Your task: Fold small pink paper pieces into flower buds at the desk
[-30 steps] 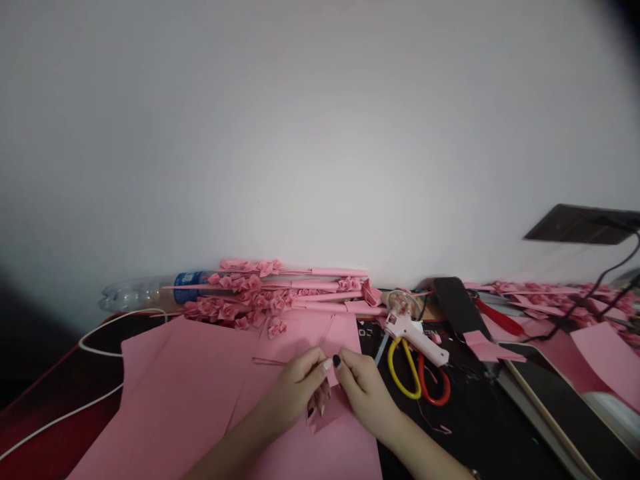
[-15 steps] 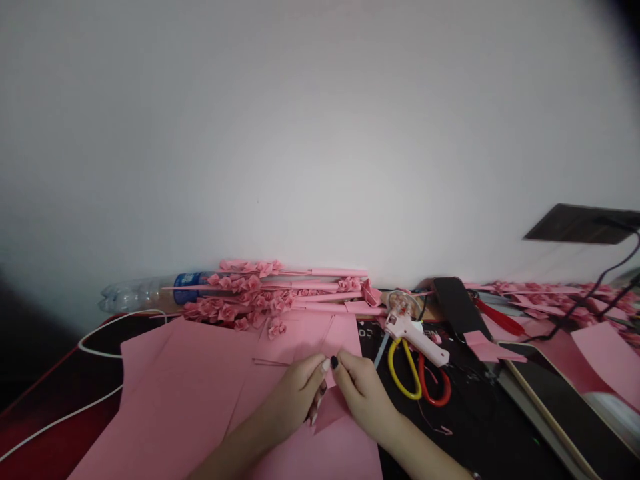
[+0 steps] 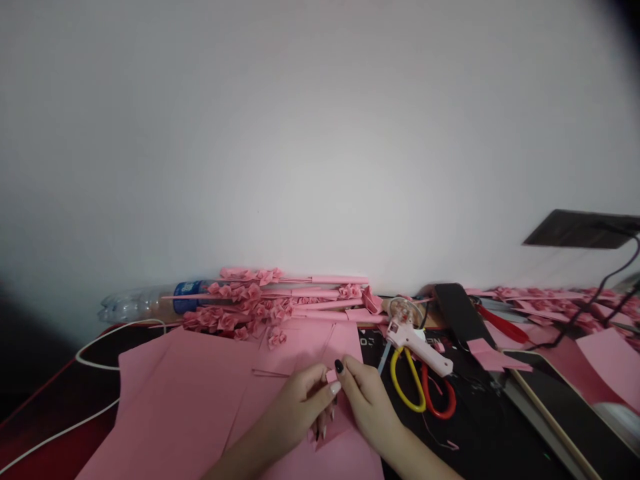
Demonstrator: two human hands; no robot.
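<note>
Between my fingertips is a small piece of pink paper [image 3: 331, 377]. My left hand [image 3: 303, 403] pinches it from the left, its thumb against the lower edge. On the other side, my right hand [image 3: 367, 393] has its dark-nailed thumb and finger closed on the same piece. Both hands are over large pink sheets [image 3: 185, 393]. A small pink paper flower [image 3: 277, 338] lies just beyond them, and behind it are several stems of pink paper flowers [image 3: 250, 310] along the wall.
To the right lie a pale pink glue gun [image 3: 423, 350], scissors [image 3: 407, 380] with yellow and red handles, and a dark phone [image 3: 460, 313]. A tablet-like slab [image 3: 565, 400] is at far right. A plastic bottle [image 3: 135, 303] and a white cable [image 3: 55, 437] are left.
My left thumb has moved down and the small pink piece now shows between my fingertips. The whole view has shifted slightly, with objects sitting lower.
</note>
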